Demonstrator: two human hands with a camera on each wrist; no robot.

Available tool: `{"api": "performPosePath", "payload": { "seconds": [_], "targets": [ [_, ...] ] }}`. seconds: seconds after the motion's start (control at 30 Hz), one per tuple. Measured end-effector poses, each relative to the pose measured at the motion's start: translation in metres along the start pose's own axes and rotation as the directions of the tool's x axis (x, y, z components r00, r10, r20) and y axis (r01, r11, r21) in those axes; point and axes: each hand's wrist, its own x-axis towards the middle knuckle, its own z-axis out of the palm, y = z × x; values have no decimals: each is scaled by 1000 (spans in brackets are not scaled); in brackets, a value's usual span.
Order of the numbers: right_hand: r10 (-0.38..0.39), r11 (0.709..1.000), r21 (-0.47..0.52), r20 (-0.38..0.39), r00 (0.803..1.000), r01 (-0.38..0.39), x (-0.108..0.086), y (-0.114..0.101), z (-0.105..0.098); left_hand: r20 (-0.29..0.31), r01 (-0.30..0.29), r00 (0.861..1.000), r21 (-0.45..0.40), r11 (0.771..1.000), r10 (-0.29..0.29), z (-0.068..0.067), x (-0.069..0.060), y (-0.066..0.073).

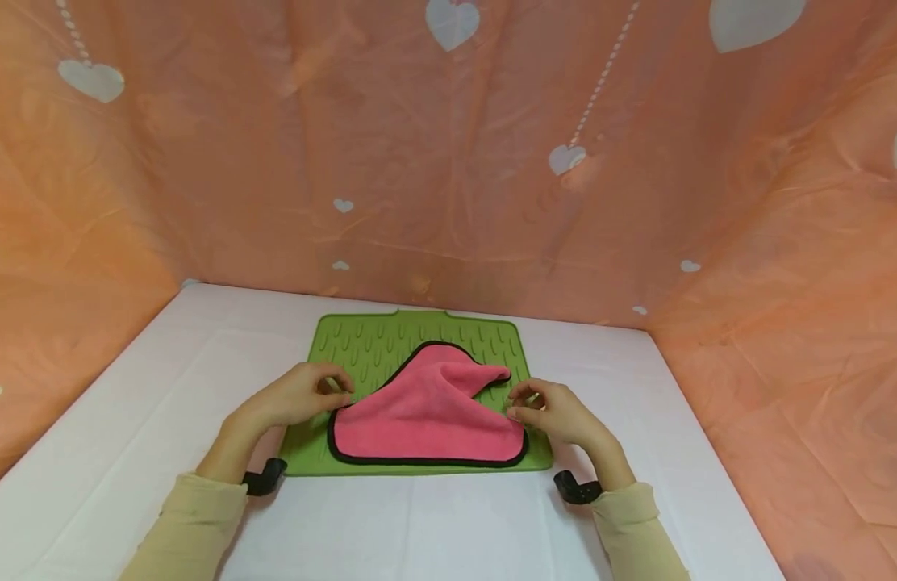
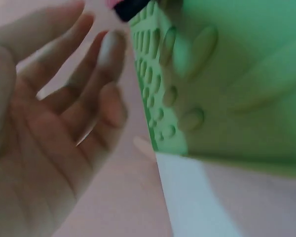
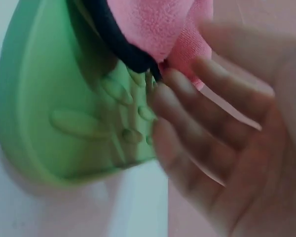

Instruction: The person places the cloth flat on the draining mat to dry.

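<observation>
A pink cloth (image 1: 434, 420) with black edging lies on a green ridged mat (image 1: 325, 339). Its near edge is straight, while the far part is bunched, one corner folded out to the right. By the cloth's left side is my left hand (image 1: 303, 393), fingers loosely bent; the left wrist view shows nothing in its palm, with a bit of black edging (image 2: 130, 9) beyond the fingers. My right hand (image 1: 557, 410) is at the cloth's right side with relaxed, spread fingers. In the right wrist view these fingertips overlap the pink fabric (image 3: 148, 24); whether they touch it I cannot tell.
The mat rests on a white tabletop (image 1: 419, 524). Orange sheeting (image 1: 434, 161) with pale hearts rises behind and at both sides. Black wrist-worn pieces show at the left wrist (image 1: 265, 478) and the right wrist (image 1: 577, 489).
</observation>
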Motion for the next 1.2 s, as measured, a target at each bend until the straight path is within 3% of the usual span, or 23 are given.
{"api": "performPosePath", "payload": {
  "seconds": [0.13, 0.23, 0.4, 0.53, 0.8, 1.2],
  "targets": [
    [72, 997, 9, -165, 984, -72, 8, -1, 5, -26, -42, 999, 44, 998, 43, 1, 20, 7],
    [123, 992, 31, -235, 964, -119, 16, -1, 9, -12, -82, 996, 104, 991, 83, 1, 40, 13],
    [167, 986, 64, -274, 947, -155, 26, 1, 14, 48, -161, 987, 181, 970, 155, 5, 75, 14],
    [169, 985, 71, -277, 946, -155, 34, 2, 18, 73, -162, 986, 186, 969, 151, 10, 95, 13],
    [163, 987, 59, -286, 944, -153, 43, 3, 23, 89, -133, 989, 185, 974, 118, 17, 120, 10],
    [161, 986, 85, -294, 942, -142, 41, 9, 25, 33, -137, 990, 139, 981, 134, 25, 141, 3]
  ]
}}
